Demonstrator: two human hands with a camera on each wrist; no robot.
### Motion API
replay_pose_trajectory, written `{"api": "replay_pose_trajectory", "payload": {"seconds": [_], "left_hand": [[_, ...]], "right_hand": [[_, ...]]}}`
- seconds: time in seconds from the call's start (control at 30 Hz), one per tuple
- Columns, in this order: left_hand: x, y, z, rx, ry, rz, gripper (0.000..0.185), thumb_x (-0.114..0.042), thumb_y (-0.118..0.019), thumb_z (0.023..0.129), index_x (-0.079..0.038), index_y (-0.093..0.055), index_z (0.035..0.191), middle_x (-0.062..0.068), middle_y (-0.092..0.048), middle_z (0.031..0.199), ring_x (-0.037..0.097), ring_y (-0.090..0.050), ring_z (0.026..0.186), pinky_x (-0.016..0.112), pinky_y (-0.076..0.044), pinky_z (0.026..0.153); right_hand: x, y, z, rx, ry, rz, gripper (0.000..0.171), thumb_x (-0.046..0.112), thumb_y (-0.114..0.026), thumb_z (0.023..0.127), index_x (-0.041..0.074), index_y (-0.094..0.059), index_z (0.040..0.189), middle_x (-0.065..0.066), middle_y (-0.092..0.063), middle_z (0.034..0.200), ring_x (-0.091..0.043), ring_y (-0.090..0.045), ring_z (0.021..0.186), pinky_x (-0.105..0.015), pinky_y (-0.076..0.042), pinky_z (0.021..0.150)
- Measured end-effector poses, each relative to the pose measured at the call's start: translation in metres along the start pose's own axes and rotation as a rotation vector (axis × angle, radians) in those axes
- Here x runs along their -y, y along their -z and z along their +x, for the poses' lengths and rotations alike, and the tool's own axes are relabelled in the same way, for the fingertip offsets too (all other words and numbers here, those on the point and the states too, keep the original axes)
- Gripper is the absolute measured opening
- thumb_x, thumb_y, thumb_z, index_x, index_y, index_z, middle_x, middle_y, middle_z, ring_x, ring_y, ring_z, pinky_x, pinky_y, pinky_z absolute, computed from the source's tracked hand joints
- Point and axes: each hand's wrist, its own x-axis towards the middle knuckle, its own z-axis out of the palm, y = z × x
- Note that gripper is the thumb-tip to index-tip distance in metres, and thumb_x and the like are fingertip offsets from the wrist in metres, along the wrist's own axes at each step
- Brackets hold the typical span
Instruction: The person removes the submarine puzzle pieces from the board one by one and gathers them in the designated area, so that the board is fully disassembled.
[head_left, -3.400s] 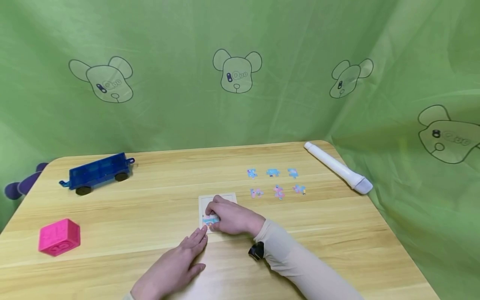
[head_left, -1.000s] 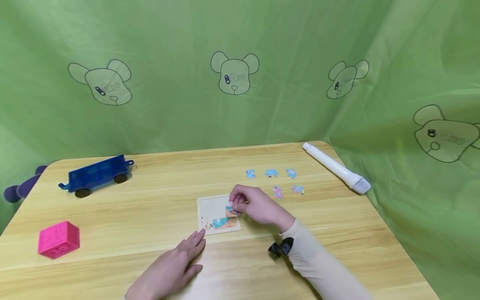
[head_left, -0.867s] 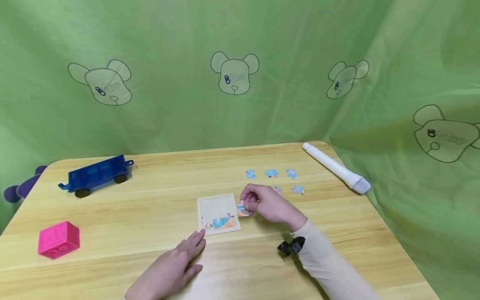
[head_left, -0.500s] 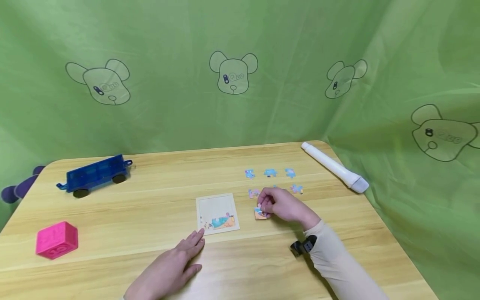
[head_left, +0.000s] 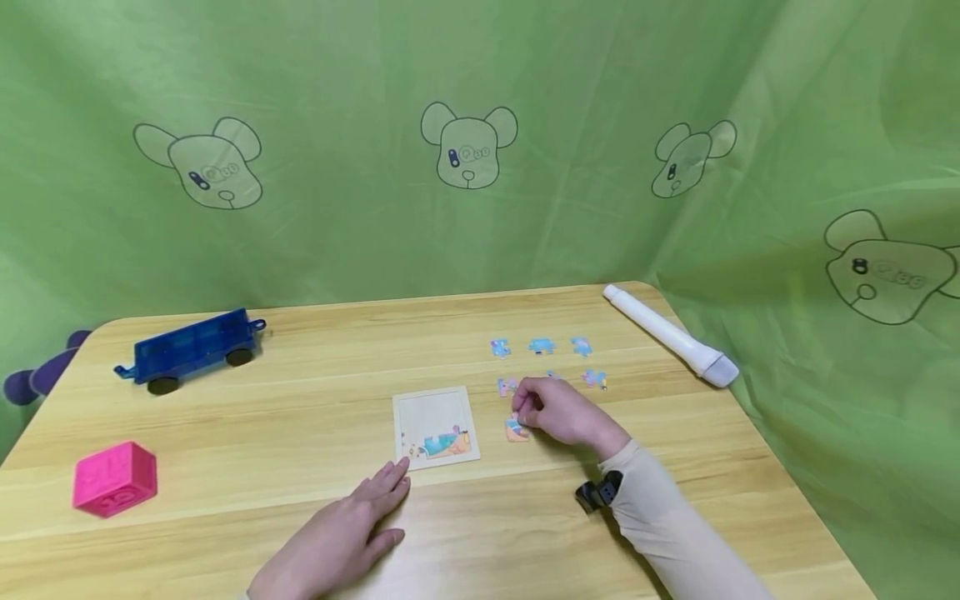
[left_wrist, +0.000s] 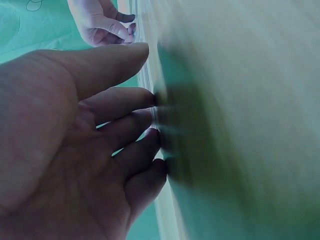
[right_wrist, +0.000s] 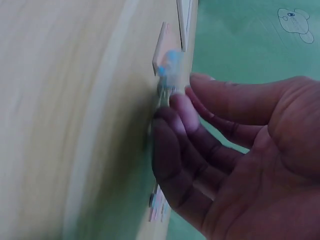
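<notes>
My right hand (head_left: 562, 412) pinches a blue and orange puzzle piece (head_left: 516, 430) by its upper end, just right of the puzzle tray. In the right wrist view the piece (right_wrist: 165, 52) stands out beyond the thumb and fingertips, tilted from the tabletop. The shallow square tray (head_left: 433, 408) has a pale bare upper part and a teal and orange picture area along its bottom edge. My left hand (head_left: 337, 537) lies with fingers extended, a fingertip at the tray's lower left corner. In the left wrist view the left hand's fingertips (left_wrist: 159, 167) touch the surface.
Several loose puzzle pieces (head_left: 542, 346) lie in two rows beyond my right hand, which partly covers one. A white microphone-like toy (head_left: 667, 332) lies at the right edge. A blue toy wagon (head_left: 191, 350) and a pink block (head_left: 115, 479) are on the left.
My right hand has lifted from the tray with the blue and orange piece, carried it right off the tray, and in the last half second shifted slightly back left. My left hand stays put.
</notes>
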Motion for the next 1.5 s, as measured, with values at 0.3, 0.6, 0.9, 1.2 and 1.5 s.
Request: {"api": "replay_pose_trajectory", "payload": {"seconds": [0.3,0.6,0.9,1.2,1.5], "left_hand": [[0.000,0.002,0.001,0.016,0.002,-0.014,0.056,-0.025,-0.062,0.098,0.000,-0.046,0.145,0.009,-0.028,0.158,0.027,-0.030,0.142,0.049,-0.037,0.107],[0.002,0.004,0.001,0.042,0.010,-0.061,0.057,-0.027,-0.060,0.099,-0.002,-0.044,0.147,0.006,-0.026,0.160,0.026,-0.029,0.142,0.049,-0.036,0.108],[0.003,0.006,0.001,0.052,0.015,-0.097,0.056,-0.027,-0.059,0.099,-0.001,-0.044,0.147,0.006,-0.026,0.160,0.026,-0.028,0.143,0.050,-0.036,0.108],[0.002,0.006,0.001,0.049,0.024,-0.097,0.056,-0.029,-0.059,0.099,-0.003,-0.045,0.147,0.004,-0.026,0.160,0.024,-0.028,0.143,0.049,-0.036,0.108],[0.001,0.006,0.001,0.050,0.028,-0.089,0.056,-0.028,-0.060,0.099,-0.003,-0.045,0.146,0.004,-0.027,0.159,0.025,-0.030,0.142,0.049,-0.037,0.107]], "right_hand": [[0.020,-0.007,-0.003,-0.070,0.096,-0.068,0.017,0.009,-0.067,0.093,0.005,-0.067,0.110,-0.003,-0.065,0.101,-0.012,-0.060,0.080,-0.035,-0.051,0.080],[0.058,-0.035,0.006,0.076,0.266,-0.205,0.030,0.015,-0.071,0.091,0.005,-0.068,0.119,-0.003,-0.065,0.117,-0.022,-0.057,0.115,-0.040,-0.044,0.101],[0.076,-0.058,0.017,0.127,0.323,-0.291,0.031,0.017,-0.075,0.087,0.008,-0.069,0.116,0.002,-0.062,0.111,-0.013,-0.054,0.105,-0.031,-0.043,0.100],[0.081,-0.066,0.023,0.123,0.320,-0.387,0.031,0.012,-0.077,0.083,0.011,-0.069,0.113,0.003,-0.058,0.103,-0.012,-0.051,0.097,-0.027,-0.047,0.089],[0.081,-0.068,0.026,0.137,0.278,-0.377,0.023,0.009,-0.075,0.085,0.011,-0.069,0.107,0.005,-0.055,0.094,-0.012,-0.048,0.089,-0.024,-0.046,0.080]]}}
